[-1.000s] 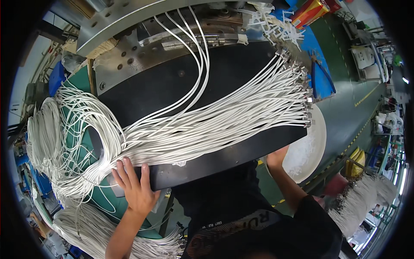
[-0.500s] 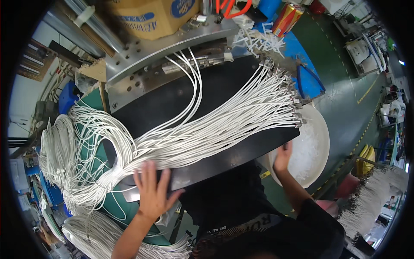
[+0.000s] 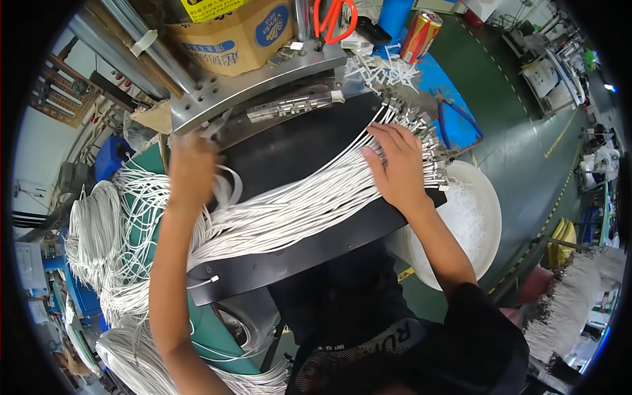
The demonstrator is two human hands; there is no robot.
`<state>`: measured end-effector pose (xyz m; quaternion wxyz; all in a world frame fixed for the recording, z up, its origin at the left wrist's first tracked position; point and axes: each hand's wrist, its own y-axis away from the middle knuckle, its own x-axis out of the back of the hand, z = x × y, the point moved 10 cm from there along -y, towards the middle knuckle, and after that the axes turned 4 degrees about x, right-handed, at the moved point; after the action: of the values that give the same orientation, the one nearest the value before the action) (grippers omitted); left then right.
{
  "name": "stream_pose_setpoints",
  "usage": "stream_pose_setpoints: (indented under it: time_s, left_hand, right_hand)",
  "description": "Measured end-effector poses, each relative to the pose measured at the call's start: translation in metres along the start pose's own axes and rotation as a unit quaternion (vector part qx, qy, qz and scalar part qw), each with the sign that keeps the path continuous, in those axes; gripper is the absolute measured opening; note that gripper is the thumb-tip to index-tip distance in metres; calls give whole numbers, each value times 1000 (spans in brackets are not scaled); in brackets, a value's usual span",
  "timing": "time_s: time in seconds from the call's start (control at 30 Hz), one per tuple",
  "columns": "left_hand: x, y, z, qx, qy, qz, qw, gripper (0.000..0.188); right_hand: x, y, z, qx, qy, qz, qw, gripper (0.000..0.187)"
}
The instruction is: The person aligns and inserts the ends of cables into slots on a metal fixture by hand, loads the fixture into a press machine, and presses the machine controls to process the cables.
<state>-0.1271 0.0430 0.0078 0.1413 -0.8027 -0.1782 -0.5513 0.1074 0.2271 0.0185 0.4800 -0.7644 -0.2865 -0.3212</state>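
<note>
The right hand lies loosely spread over white cables, seemingly arranging them; next calls for steadying; left hand blurred, hold unclear.

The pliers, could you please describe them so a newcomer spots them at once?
From the black worktop, follow the white cables right to their metal ends. Beyond lies a blue surface; the pliers have spread dark-blue handles, unlike the red can.

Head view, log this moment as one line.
left hand: blurred, grip unclear; right hand: on long white cable bundle, near silver metal connectors; bundle: across flat black worktop
</note>
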Motion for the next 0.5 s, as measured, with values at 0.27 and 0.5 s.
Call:
stream_pose_setpoints:
  time_s: [0.27,0.5]
  left_hand:
    - [50,-1,84,10,381,-37,924,27]
    - [19,-5,94,-54,550,-89,829,26]
  right_hand:
    - [6,1,6,-13,-19,37,999,31]
    - [20,4,6,-10,-63,82,995,29]
